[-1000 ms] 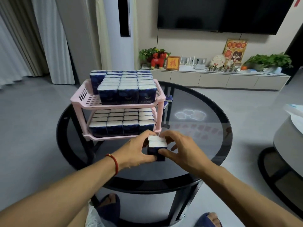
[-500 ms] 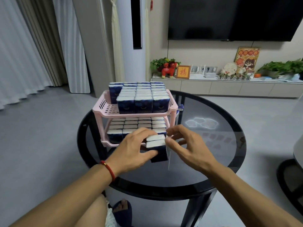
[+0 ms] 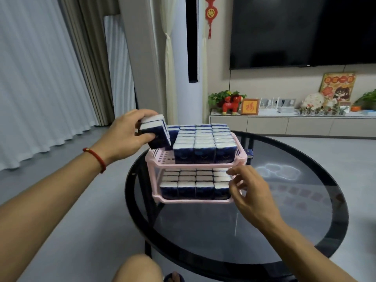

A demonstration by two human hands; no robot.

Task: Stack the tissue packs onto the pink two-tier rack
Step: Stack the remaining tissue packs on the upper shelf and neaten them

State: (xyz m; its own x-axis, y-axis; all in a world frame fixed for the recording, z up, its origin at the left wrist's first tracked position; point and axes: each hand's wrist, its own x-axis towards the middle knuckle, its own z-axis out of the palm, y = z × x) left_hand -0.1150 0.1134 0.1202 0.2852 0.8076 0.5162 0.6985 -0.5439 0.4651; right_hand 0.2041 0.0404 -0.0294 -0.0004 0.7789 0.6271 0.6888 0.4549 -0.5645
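Left hand (image 3: 126, 132) pinching two packs (image 3: 155, 131), tilted over rack (image 3: 195, 165) top tier's left gap to drop in there; right hand (image 3: 247, 192) loosely open, empty, just beside rack's lower-right corner, likely steadying.

framed picture (image 3: 249, 107): 福 | red hanging ornament (image 3: 211, 12): one character, unclear

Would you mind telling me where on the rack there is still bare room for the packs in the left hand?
The left hand holds two tissue packs over the one free patch: the left strip of the pink rack's top tier, between its left wall and the standing packs. The lower tier looks packed across its front. The right hand hovers by the rack's right corner.
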